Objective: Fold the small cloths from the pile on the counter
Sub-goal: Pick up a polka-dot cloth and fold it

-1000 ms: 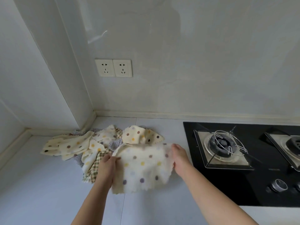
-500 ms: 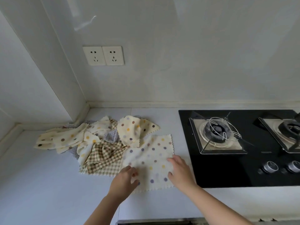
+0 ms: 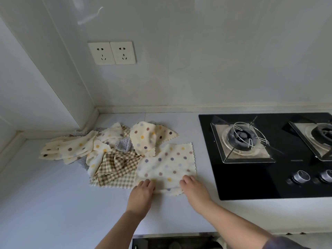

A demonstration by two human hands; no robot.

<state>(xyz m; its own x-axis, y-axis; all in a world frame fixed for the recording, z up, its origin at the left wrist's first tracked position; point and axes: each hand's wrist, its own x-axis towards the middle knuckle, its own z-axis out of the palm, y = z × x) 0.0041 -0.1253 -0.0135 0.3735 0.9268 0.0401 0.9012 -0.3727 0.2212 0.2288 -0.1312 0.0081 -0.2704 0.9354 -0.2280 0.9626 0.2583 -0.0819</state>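
Pressing fingers: left fingers [image 3: 150, 182] and right fingers [image 3: 186, 179] lie fairly straight on the near edge of the dotted cloth [image 3: 168, 162], released and not clenched; thumbs are hidden, so I can't rule out a pinch starting
Hands: left hand [image 3: 142, 191] on the near left corner, right hand [image 3: 193, 187] on the near right corner, both palm down
Cloth: dotted cloth lies flat on the counter [image 3: 53, 203], between the pile [image 3: 100, 148] and the hob [image 3: 269, 177]; its left edge touches or overlaps the checked cloth [image 3: 116, 166]; near edge a bit rumpled between my hands
Pile: rest of the cloths heaped toward the wall corner, none folded that I can see
Change: a second ago I had this cloth in the air, one hand at each side, over the pile; half a second ago it was down with my hands mid-cloth; now they've slid back to the near edge
Meaning: spreading looks done, no fold made yet; I judge the first fold comes next, near edge over to far edge
Risk: checked cloth may drag along when I lift
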